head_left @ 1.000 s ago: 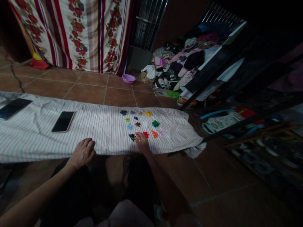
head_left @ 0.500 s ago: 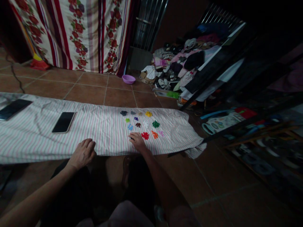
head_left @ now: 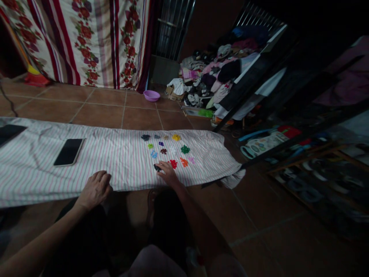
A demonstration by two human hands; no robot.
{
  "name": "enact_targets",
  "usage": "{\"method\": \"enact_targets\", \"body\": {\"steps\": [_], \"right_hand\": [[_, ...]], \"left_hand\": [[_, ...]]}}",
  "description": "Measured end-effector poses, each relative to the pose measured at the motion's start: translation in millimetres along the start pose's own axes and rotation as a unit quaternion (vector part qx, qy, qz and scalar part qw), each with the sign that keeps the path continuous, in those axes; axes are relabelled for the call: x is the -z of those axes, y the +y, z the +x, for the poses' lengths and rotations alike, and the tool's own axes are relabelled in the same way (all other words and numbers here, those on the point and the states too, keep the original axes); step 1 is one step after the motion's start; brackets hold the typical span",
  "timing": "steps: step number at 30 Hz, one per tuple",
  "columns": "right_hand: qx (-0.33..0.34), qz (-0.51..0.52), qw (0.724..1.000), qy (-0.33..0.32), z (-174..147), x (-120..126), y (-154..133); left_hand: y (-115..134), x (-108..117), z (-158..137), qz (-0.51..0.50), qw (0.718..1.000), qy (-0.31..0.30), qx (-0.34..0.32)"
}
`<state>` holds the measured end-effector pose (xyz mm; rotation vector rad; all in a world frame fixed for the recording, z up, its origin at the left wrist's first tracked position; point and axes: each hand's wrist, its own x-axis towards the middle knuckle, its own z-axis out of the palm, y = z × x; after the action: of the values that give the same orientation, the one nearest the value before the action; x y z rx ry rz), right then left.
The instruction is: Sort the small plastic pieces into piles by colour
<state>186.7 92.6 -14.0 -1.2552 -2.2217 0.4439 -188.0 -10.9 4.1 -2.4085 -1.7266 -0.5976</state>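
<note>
My right hand (head_left: 168, 173) lies low over the striped cloth (head_left: 127, 154), fingers stretched out, their tips at a small pile of black pieces (head_left: 157, 167). Part of that pile is under the fingers. Right beside the hand are red pieces (head_left: 173, 164), then orange pieces (head_left: 183, 162) and pink pieces (head_left: 191, 160). Light blue pieces (head_left: 153, 154), brown pieces (head_left: 163, 151), white pieces (head_left: 173, 150) and green pieces (head_left: 185, 149) sit just behind. At the cloth's near edge rests my left hand (head_left: 96, 188), its fingers curled together with nothing visible in them.
A phone (head_left: 69, 152) lies on the cloth to the left, with another dark device (head_left: 10, 134) farther left. Past the cloth, a purple basin (head_left: 151, 96) stands on the tiled floor, near a heap of clothes (head_left: 213, 73). A rack (head_left: 314, 184) is at the right.
The black pile now shows at my right fingertips; before, the hand covered it. My left hand stays by the cloth's edge. The whole view has shifted slightly.
</note>
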Motion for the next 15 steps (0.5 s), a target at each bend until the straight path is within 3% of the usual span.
{"method": "enact_targets", "body": {"steps": [5,8,12,15], "right_hand": [[-0.013,0.014,1.0,0.018,2,1,-3],[-0.027,0.028,0.996,0.086,-4,17,6],[-0.175,-0.006,0.957,0.23,-21,62,38],[-0.306,-0.079,0.918,0.239,-33,95,62]], "left_hand": [[3,-1,3,0.009,1.0,-0.005,0.008],[4,0,3,0.0,1.0,0.0,0.007],[2,1,2,0.006,1.0,0.0,-0.004],[0,1,0,0.013,1.0,-0.009,0.002]]}}
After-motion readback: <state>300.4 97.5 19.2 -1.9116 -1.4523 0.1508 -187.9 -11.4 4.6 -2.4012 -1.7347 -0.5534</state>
